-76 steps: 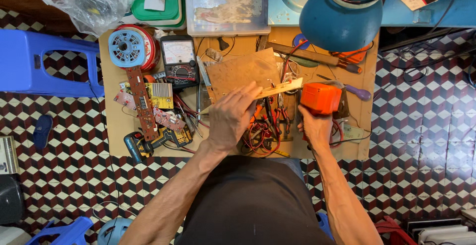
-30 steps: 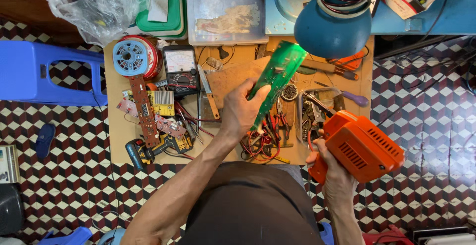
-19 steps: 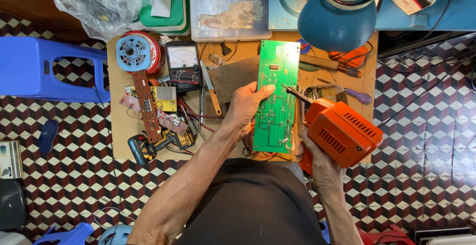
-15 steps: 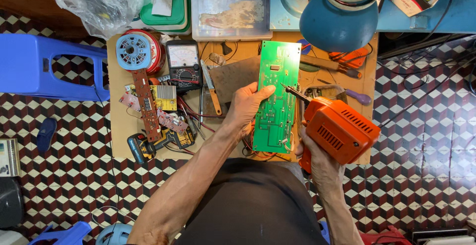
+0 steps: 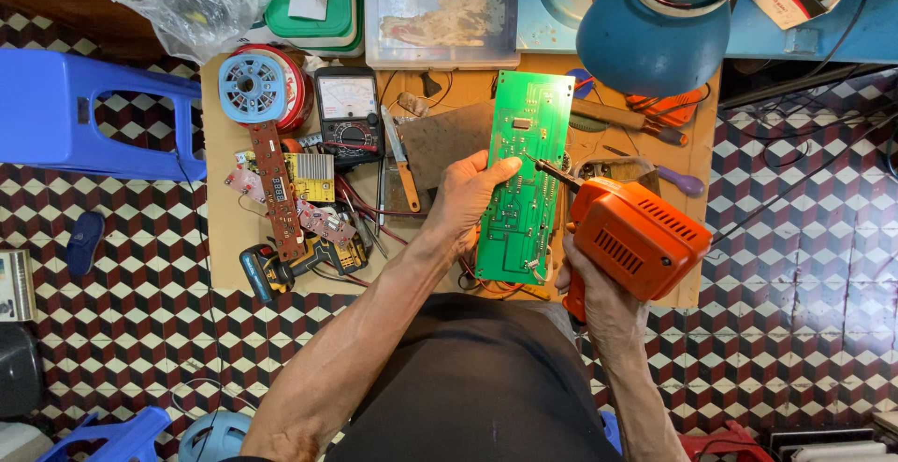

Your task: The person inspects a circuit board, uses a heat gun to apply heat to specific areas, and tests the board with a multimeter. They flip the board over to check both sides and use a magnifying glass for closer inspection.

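The left hand (image 5: 468, 195) reaches forward with its forearm stretched out, fingers (image 5: 496, 170) and thumb pinching closed in a grip. The right hand (image 5: 594, 294) sits lower, wrist bent, its fingers wrapped tight in a fist-like hold.

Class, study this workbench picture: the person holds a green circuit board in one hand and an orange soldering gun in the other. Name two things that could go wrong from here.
1. The left hand holds the green circuit board in the air, thumb close to the tip of the soldering gun; a slip could burn the thumb.
2. The board is unsupported, so pressure from the tip, guided by the right hand, might tilt it and smear the joint.
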